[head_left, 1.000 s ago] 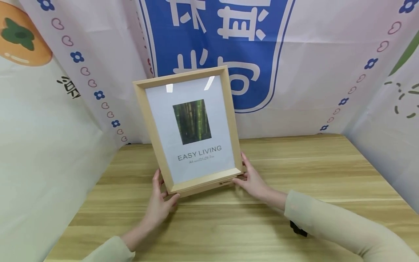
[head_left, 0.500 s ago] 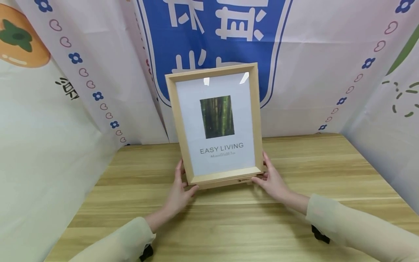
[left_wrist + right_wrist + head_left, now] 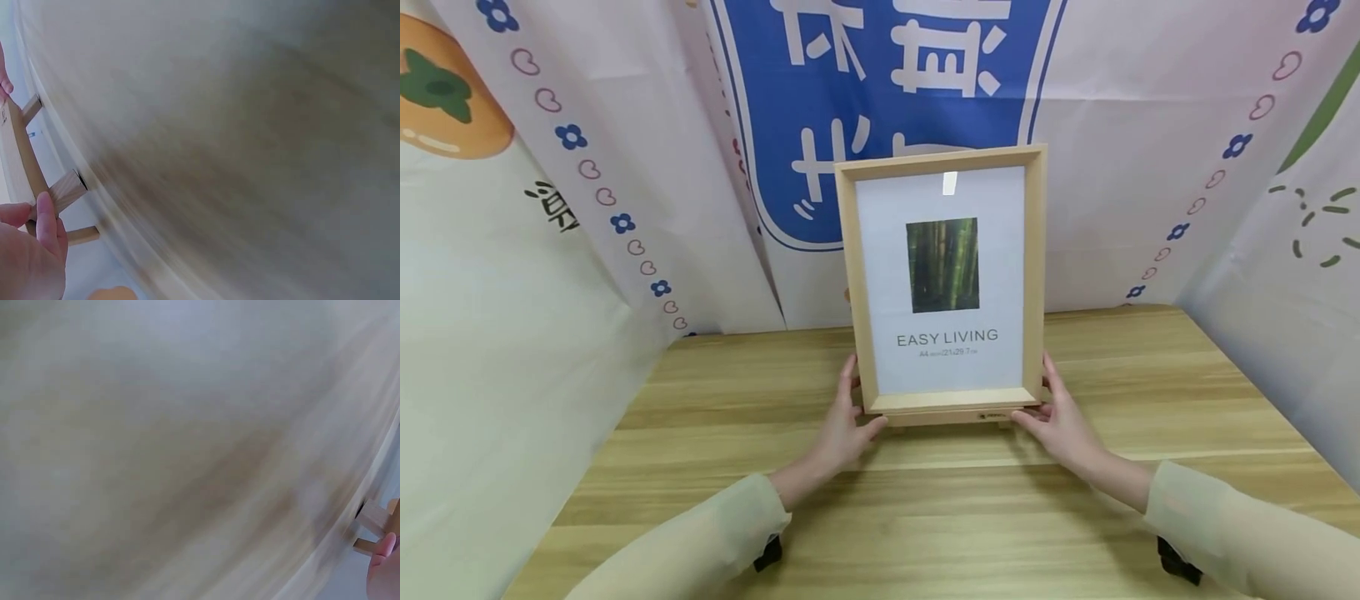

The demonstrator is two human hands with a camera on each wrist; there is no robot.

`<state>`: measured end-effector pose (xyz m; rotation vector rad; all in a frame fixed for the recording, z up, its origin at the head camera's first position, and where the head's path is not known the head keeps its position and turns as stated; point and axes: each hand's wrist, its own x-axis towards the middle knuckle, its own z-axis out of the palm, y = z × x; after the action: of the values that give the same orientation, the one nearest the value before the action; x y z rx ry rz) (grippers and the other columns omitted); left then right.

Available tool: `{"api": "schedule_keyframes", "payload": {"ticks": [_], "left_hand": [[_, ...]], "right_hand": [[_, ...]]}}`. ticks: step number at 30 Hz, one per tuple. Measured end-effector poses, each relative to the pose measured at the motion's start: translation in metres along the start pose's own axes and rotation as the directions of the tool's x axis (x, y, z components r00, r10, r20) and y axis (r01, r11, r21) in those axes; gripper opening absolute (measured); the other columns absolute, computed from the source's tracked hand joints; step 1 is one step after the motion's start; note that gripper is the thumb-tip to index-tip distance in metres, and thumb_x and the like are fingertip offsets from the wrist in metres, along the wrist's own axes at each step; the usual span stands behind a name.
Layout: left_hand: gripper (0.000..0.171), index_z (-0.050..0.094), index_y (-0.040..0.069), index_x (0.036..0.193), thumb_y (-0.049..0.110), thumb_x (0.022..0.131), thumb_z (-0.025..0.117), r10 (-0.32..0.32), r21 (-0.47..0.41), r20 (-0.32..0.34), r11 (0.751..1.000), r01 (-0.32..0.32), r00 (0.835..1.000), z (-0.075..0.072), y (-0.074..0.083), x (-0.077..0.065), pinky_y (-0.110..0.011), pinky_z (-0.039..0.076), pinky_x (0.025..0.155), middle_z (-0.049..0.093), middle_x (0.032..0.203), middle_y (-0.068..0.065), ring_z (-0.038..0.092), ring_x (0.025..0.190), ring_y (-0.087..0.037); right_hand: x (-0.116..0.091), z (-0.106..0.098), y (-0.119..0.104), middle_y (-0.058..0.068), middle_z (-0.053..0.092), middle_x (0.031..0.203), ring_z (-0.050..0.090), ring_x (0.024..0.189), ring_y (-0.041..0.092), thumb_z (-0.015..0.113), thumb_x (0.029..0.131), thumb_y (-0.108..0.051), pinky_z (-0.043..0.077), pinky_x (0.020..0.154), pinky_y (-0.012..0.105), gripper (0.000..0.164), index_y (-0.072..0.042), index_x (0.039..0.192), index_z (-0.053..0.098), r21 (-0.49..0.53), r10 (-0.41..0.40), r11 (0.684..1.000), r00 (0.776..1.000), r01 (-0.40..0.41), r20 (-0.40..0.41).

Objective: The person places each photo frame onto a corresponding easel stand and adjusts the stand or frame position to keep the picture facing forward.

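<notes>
A pale wooden picture frame [image 3: 883,250] leans upright on a small wooden easel [image 3: 936,418], facing me. Behind its glass are a bamboo picture and the words "EASY LIVING". My left hand [image 3: 841,432] holds the lower left corner, thumb on the easel's front ledge and fingers around the side. At the lower right corner, my right hand [image 3: 1066,429] grips in the same way. The left wrist view shows that hand's fingers [image 3: 45,219] pinching the ledge beside a dark-tipped easel leg [image 3: 67,190]. In the right wrist view, fingertips [image 3: 386,544] touch the easel near its legs.
The stand is on or close over a wood-grained table [image 3: 925,517]. A white printed cloth [image 3: 1112,208] with a blue panel [image 3: 797,196] hangs behind, and cloth walls [image 3: 512,333] flank both sides. Black wrist devices [image 3: 767,552] show beneath the sleeves.
Both hands have moved the easel and picture frame to the right together. The tilted frame has turned nearly straight. Their hold on it is unchanged.
</notes>
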<state>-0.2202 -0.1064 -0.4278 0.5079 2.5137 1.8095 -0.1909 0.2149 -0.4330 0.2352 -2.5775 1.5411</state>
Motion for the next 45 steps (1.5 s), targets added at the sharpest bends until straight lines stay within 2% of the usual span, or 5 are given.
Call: {"api": "schedule_keyframes", "payload": {"ticks": [7,13,23,38,45], "left_hand": [[0.108,-0.003,0.025,0.156,-0.015,0.083,0.066,-0.011,0.006,0.021,1.000,0.011,1.000,0.007,0.003,0.005,-0.040,0.060,0.064,0.026,0.147,-0.030,0.060,0.099,-0.045],[0.109,-0.003,0.028,0.156,-0.015,0.083,0.065,-0.012,0.009,0.025,1.000,0.012,1.000,0.010,0.003,0.007,-0.040,0.060,0.064,0.026,0.147,-0.029,0.061,0.100,-0.044],[0.108,-0.003,0.023,0.157,-0.016,0.082,0.066,-0.003,0.017,0.025,1.000,0.002,1.000,0.011,0.001,0.010,-0.040,0.060,0.063,0.024,0.148,-0.029,0.062,0.096,-0.042],[0.110,-0.003,0.029,0.156,-0.016,0.083,0.066,0.001,0.036,0.022,0.999,-0.002,1.000,0.012,0.002,0.010,-0.039,0.060,0.062,0.023,0.150,-0.027,0.062,0.096,-0.041],[0.109,-0.003,0.027,0.156,-0.016,0.083,0.065,0.023,0.009,0.022,1.000,-0.023,1.000,0.013,0.001,0.010,-0.040,0.060,0.064,0.022,0.151,-0.026,0.062,0.096,-0.042]], "right_hand": [[-0.006,-0.007,0.005,0.043,0.022,0.143,0.059,0.099,0.052,0.070,0.088,-0.002,0.055,0.086,0.040,0.105,-0.013,0.155,-0.011,-0.015,-0.009,1.000,1.000,0.008,-0.015],[-0.008,-0.009,0.006,0.044,0.019,0.143,0.058,0.099,0.054,0.069,0.088,0.001,0.055,0.086,0.040,0.106,-0.014,0.155,-0.012,-0.002,-0.009,1.000,1.000,0.008,-0.019],[-0.009,-0.009,0.006,0.043,0.021,0.142,0.059,0.098,0.054,0.069,0.087,0.003,0.055,0.085,0.041,0.105,-0.012,0.155,-0.010,-0.006,-0.023,1.000,0.999,0.023,-0.033],[-0.008,-0.010,0.005,0.043,0.024,0.139,0.058,0.099,0.055,0.068,0.087,0.004,0.056,0.083,0.037,0.105,-0.011,0.155,-0.010,0.029,-0.026,0.999,0.999,0.027,-0.027],[-0.003,-0.012,0.006,0.043,0.024,0.138,0.057,0.099,0.056,0.067,0.086,0.008,0.054,0.086,0.041,0.105,-0.010,0.155,-0.011,0.023,-0.036,0.999,0.999,0.036,-0.017]]}}
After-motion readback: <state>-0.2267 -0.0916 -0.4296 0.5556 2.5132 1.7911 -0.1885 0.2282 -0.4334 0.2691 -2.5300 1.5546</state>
